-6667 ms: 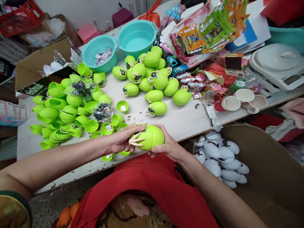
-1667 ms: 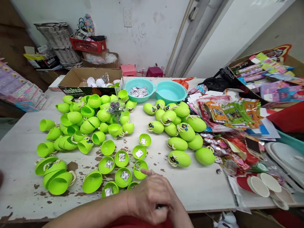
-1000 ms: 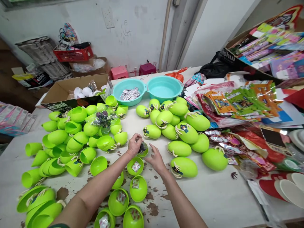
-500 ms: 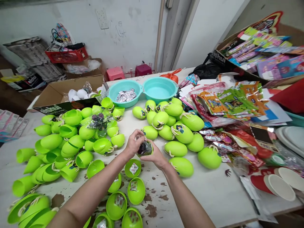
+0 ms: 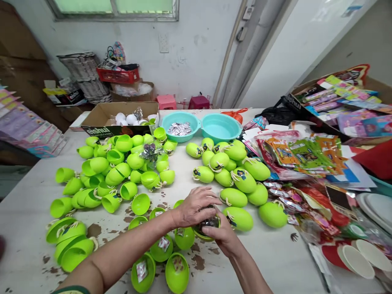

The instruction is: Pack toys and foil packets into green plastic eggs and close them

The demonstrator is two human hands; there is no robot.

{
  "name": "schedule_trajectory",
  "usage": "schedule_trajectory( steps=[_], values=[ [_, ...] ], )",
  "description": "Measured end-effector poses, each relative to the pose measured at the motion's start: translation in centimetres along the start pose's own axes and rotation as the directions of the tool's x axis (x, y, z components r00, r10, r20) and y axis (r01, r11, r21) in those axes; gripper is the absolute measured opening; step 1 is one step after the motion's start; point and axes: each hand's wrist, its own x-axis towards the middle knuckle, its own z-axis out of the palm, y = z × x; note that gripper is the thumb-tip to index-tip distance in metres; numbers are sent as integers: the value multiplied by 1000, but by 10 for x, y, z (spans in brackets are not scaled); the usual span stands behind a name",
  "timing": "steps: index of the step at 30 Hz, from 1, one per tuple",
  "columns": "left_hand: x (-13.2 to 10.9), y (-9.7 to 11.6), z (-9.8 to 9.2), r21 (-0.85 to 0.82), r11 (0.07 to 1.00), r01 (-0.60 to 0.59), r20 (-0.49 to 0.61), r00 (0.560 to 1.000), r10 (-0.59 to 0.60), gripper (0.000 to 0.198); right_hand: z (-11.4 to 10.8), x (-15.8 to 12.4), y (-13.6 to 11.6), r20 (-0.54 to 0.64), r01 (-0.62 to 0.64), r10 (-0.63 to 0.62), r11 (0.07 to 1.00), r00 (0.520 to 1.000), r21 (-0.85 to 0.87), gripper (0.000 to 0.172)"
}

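Note:
My right hand is wrapped round a green plastic egg half, near the middle of the table. In its mouth sits a dark thing in clear wrap; its kind I cannot make out. From above, my left hand curls its fingers over that dark thing, partly covering it. Below my left forearm stand several open green egg halves, one with a small white packet inside. Just beyond my hands lie closed green eggs with pale cords.
Loose green shell halves crowd the left side, with a clear bag of dark items on them. Two turquoise basins stand at the back; the left one holds silvery packets. Candy bags and paper cups line the right.
The view has tilted up and swung left. My left hand has moved from pinching beside the dark thing to lying over its top. The right hand still holds the green shell.

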Motion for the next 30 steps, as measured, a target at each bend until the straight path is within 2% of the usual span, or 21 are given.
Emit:
schedule_trajectory(
  steps=[2, 4, 6, 8, 10, 12, 14, 16, 18, 21, 24, 27, 30],
  values=[
    [-15, -2, -1, 11, 999, 51, 2, 999, -51, 38, 7, -8, 10, -29, -27, 30, 996, 999, 82, 64],
    [-28, 1, -1, -35, 997, 74, 59, 996, -72, 42, 14, -13, 15, 21, -42, 40, 992, 999, 115, 63],
    [-36, 7, -1, -10, 997, 72, 137, 988, -70, 46, 19, -17, 16, 79, -50, 43, 994, 996, 96, 64],
    [-38, 7, -3, 69, 995, 76, 205, 975, -89, 51, 21, -18, 15, 79, -69, 66, 997, 995, 35, 64],
    [-35, -2, -8, 91, 989, 113, 272, 953, -134, 65, 21, -17, 14, 37, -97, 97, 995, 995, 1, 60],
    [-29, -23, -19, 111, 976, 188, 297, 931, -213, 75, 19, -17, 14, -10, -122, 122, 992, 992, 26, 55],
    [-23, -54, -34, 318, 895, 312, 208, 898, -387, 75, 17, -19, 16, -98, -131, 142, 986, 985, 103, 54],
    [-19, -89, -50, 613, 653, 445, -8, 830, -558, 79, 13, -24, 20, -204, -130, 168, 974, 964, 188, 57],
    [-20, -119, -63, 695, 535, 480, -80, 791, -606, 78, 8, -31, 27, -281, -122, 192, 960, 940, 251, 60],
    [-31, -146, -70, 706, 529, 470, -51, 780, -624, 62, -1, -43, 38, -337, -122, 215, 953, 916, 277, 59],
    [-43, -155, -65, 691, 532, 489, -42, 762, -646, 61, -10, -52, 48, -389, -133, 249, 944, 887, 301, 56],
    [-44, -162, -59, 635, 524, 568, -61, 713, -699, 71, -13, -55, 52, -415, -130, 275, 930, 867, 345, 54],
    [-37, -172, -56, 579, 497, 646, -78, 651, -755, 63, -11, -53, 49, -401, -130, 273, 929, 874, 347, 54]
  ],
)
